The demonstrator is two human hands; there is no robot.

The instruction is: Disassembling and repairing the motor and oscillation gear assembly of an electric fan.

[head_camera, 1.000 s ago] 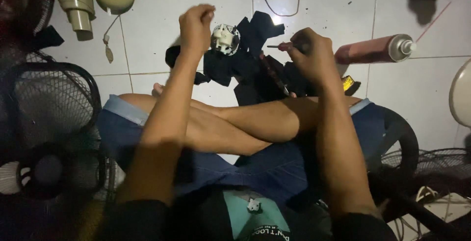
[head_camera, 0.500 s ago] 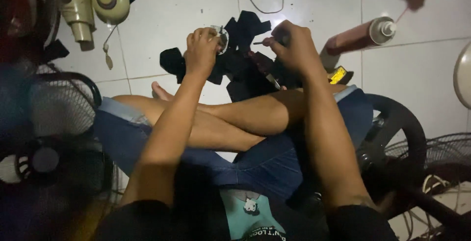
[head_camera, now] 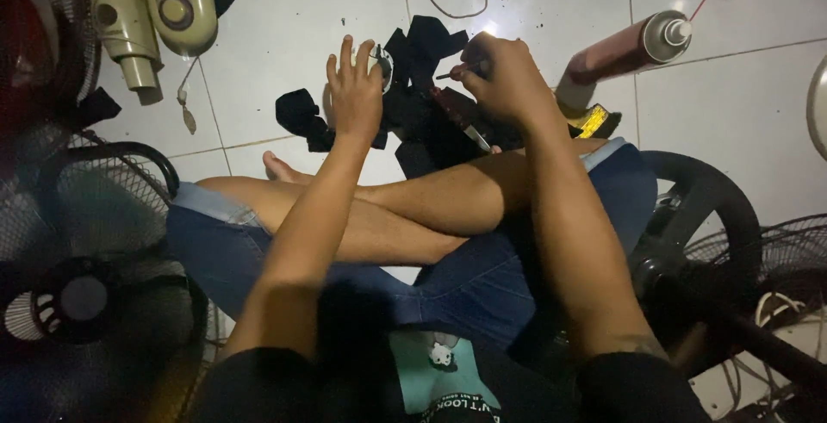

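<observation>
**You sit cross-legged on a tiled floor, both hands at a small fan motor**

The white tiled floor (head_camera: 758, 121) fills the view, with grey grout lines and bare tile at the top middle and right. Fan parts crowd its edges. At your left a dark wire fan guard (head_camera: 77, 242) lies flat beside your knee. At your right a round black fan base (head_camera: 698, 208) and another wire guard (head_camera: 775, 259) press against your leg. A cream fan housing (head_camera: 151, 9) lies at the top left. The open floor is straight ahead, beyond your shins.

A dark red spray can (head_camera: 620, 52) lies on its side at the top right, well apart from your hands.

Black cloth pieces (head_camera: 422, 121) are spread in front of your crossed legs. On them sits the small round motor part (head_camera: 383, 65).

Your left hand (head_camera: 353, 96) rests beside the motor part, fingers spread and released. Your right hand (head_camera: 508, 78) is clenched around a thin screwdriver (head_camera: 457, 72), its tip pointing toward the motor part.
</observation>
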